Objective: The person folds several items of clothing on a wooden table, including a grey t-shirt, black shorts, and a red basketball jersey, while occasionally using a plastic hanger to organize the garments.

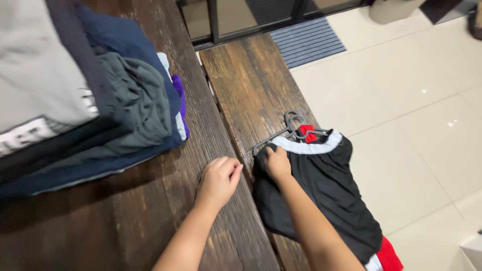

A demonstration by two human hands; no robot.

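- Taking a black jersey off its grey hanger, by the look of it.
- Right hand pinching the jersey's shoulder; left hand loosely curled, empty, on the desk.
- Next, likely: sliding the hanger free.

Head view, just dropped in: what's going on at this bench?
A person stands over a dark wooden table and the lower bench beside it. The right hand grips the waistband end of black shorts with a grey band, still on a grey hanger, lying on the bench and hanging off its edge. The left hand rests loosely curled on the table edge, holding nothing. A pile of folded clothes sits on the table to the left.
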